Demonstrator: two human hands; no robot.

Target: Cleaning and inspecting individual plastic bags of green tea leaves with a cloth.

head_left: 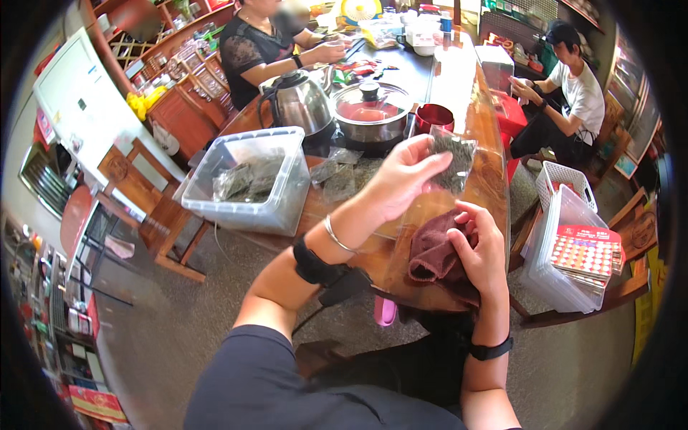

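Note:
My left hand (405, 175) pinches a small clear plastic packet (456, 161) of dark, dried leaf-like bits, held up over the table's near corner. Just below it, my right hand (485, 247) curls its fingers and thumb round the upper edge of a dark brown cloth pouch (432, 254). The pouch rests at the table edge, and whatever is in it is hidden. Similar packets (337, 172) lie on the table left of my left hand. More of them sit inside a clear plastic bin (246, 208) farther left.
A steel kettle (301, 104), a lidded pot (370, 111) and a red cup (434, 116) stand beyond my hands. Two people sit at the far left and far right. A chair with clear bins (562, 287) is at right, a wooden chair (161, 229) at left.

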